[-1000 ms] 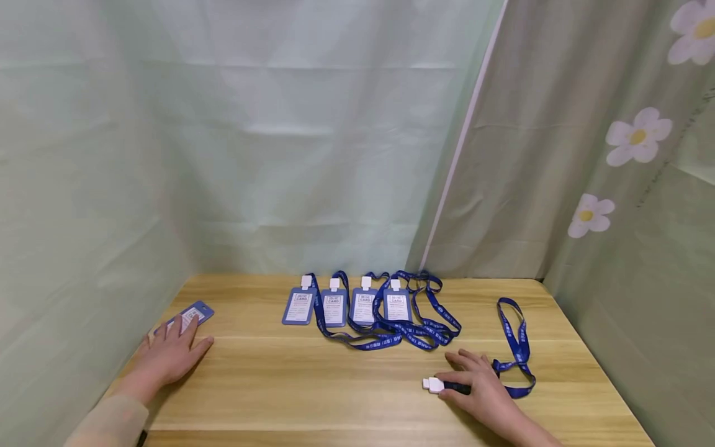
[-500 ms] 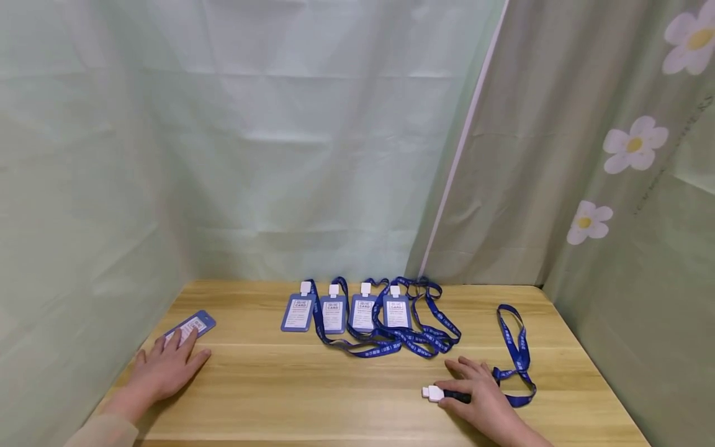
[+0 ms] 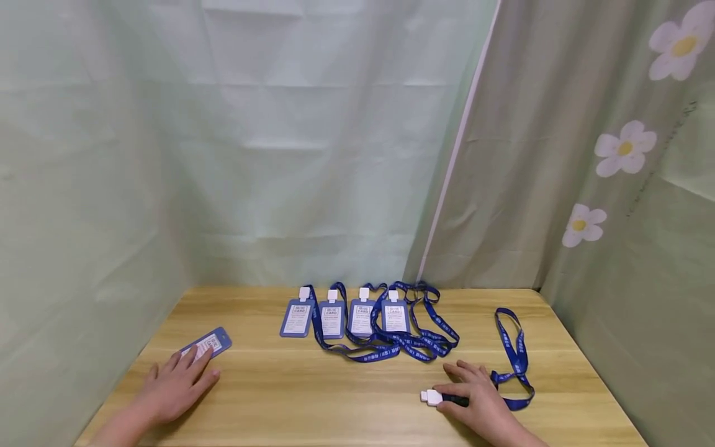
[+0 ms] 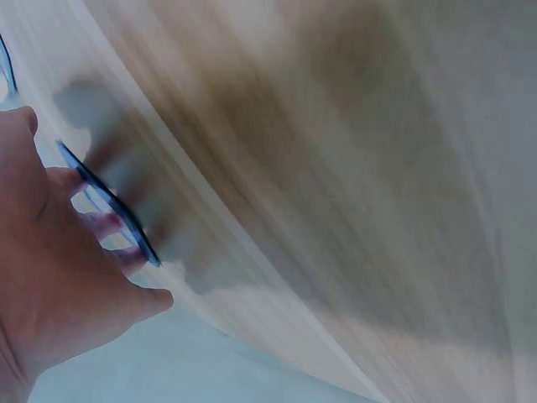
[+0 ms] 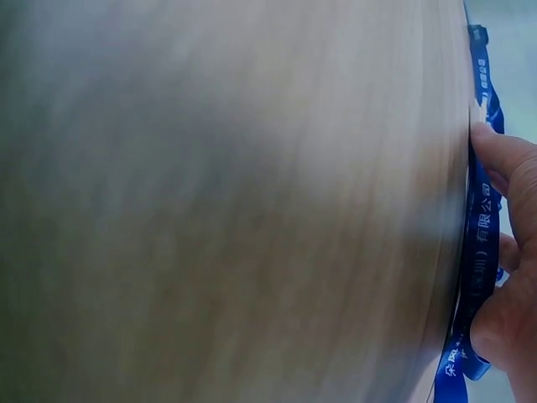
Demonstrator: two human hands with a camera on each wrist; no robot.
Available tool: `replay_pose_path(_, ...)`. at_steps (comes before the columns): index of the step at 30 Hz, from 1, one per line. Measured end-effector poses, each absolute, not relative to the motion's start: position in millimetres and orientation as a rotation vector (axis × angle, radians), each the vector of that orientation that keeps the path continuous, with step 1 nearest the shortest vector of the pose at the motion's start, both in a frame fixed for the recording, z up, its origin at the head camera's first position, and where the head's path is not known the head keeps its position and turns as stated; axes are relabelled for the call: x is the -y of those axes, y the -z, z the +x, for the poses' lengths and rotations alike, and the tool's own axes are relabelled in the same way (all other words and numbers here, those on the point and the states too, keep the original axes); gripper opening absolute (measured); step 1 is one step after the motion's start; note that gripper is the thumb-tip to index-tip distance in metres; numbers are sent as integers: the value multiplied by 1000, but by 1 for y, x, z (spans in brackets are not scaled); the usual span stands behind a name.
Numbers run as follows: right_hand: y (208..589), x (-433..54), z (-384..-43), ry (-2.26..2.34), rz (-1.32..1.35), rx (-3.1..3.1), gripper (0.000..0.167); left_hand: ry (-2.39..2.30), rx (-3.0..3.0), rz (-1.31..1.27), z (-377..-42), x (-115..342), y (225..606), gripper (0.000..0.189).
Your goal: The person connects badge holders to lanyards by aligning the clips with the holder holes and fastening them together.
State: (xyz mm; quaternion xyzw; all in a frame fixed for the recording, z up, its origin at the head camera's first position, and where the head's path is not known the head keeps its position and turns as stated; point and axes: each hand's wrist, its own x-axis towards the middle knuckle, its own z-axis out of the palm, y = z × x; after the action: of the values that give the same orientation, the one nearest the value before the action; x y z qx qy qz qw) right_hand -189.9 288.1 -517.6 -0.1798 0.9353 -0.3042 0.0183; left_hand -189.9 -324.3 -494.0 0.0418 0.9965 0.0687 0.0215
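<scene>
My left hand (image 3: 172, 391) lies over a blue card holder (image 3: 222, 339) at the left of the table, its extended fingers touching the holder's near part and hiding it. In the left wrist view the holder's edge (image 4: 123, 213) shows at the fingertips. My right hand (image 3: 479, 400) pinches a blue lanyard (image 3: 519, 360) between thumb and forefinger, just behind its white clip (image 3: 431, 397). No card holder hangs on that clip. The lanyard's printed strap (image 5: 482, 235) runs under the hand and ends in a loop beyond it.
Several blue card holders (image 3: 296, 318) stand in a row at the table's back, each with a white clip. Their lanyards (image 3: 385, 351) tangle together to the right. Curtains (image 3: 335, 155) enclose the wooden table (image 3: 290, 403) at the back and sides.
My left hand has slid the card holder to the right and a little nearer. The right hand keeps its pinch on the lanyard in nearly the same place. The head view has tilted slightly up.
</scene>
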Motion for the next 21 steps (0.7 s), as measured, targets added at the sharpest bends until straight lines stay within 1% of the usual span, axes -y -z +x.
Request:
replay_pose_path(4, 518, -288, -190, 938, -528, -2866, 31, -202, -3092, 176, -183, 313, 499, 74)
replay_pose_path(9, 514, -286, -192, 931, -546, -2936, 30, -213, -3104, 253, -176, 295, 493, 72)
replay_pose_path(21, 518, -285, -186, 920, -594, -3006, 30, -226, -2889, 419, -161, 231, 484, 67)
